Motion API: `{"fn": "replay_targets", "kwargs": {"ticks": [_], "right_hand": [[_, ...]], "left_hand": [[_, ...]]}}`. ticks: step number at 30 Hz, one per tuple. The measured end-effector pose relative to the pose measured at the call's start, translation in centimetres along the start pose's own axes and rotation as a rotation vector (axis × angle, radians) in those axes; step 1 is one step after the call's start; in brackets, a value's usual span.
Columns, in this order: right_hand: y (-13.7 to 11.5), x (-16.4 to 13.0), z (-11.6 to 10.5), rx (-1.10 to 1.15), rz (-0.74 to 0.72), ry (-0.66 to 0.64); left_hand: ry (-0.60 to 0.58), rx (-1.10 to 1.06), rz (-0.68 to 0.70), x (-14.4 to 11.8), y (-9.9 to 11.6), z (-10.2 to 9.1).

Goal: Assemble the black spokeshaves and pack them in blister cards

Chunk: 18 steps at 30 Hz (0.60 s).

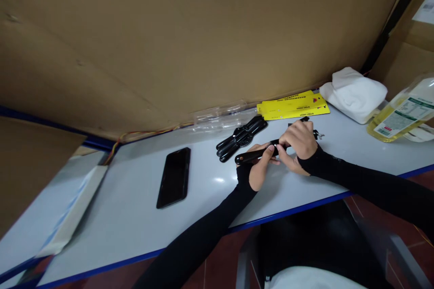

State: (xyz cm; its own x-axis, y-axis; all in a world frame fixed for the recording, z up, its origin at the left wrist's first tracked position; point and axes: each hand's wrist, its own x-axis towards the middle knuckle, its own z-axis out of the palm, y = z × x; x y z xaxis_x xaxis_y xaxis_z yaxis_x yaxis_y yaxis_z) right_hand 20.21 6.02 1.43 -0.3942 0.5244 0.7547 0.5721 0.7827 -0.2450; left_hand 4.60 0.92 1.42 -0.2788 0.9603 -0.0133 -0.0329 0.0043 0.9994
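My left hand [259,167] and my right hand [300,144] together hold one long black tool [249,156] just above the white table [135,216]. The left thumb and fingers pinch its middle; the right hand closes over its far end. Its rounded black handle sticks out to the left. Just behind lies a small pile of similar black tools [241,137]. Both arms wear black sleeves.
A black phone [174,177] lies flat left of my hands. Yellow packaging cards [293,104] and clear plastic blisters [220,117] sit by the cardboard wall [190,31]. A folded white cloth [354,95] and an oil bottle [402,115] are at the right.
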Motion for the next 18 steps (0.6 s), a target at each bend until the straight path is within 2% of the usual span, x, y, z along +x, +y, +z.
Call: {"fn": "replay_targets", "kwargs": {"ticks": [4, 10, 15, 18], "right_hand": [[0.0, 0.2, -0.5, 0.113, -0.001, 0.027], [0.0, 0.2, -1.8, 0.142, 0.025, -0.056], [-0.4, -0.2, -1.2, 0.097, -0.042, 0.026], [-0.8, -0.3, -1.0, 0.123, -0.079, -0.003]], "left_hand": [[0.026, -0.050, -0.033, 0.1, 0.1, 0.1], [0.060, -0.159, -0.096, 0.7, -0.6, -0.1], [0.095, -0.193, -0.092, 1.0, -0.7, -0.2], [0.061, -0.195, -0.084, 0.9, -0.8, -0.2]]}}
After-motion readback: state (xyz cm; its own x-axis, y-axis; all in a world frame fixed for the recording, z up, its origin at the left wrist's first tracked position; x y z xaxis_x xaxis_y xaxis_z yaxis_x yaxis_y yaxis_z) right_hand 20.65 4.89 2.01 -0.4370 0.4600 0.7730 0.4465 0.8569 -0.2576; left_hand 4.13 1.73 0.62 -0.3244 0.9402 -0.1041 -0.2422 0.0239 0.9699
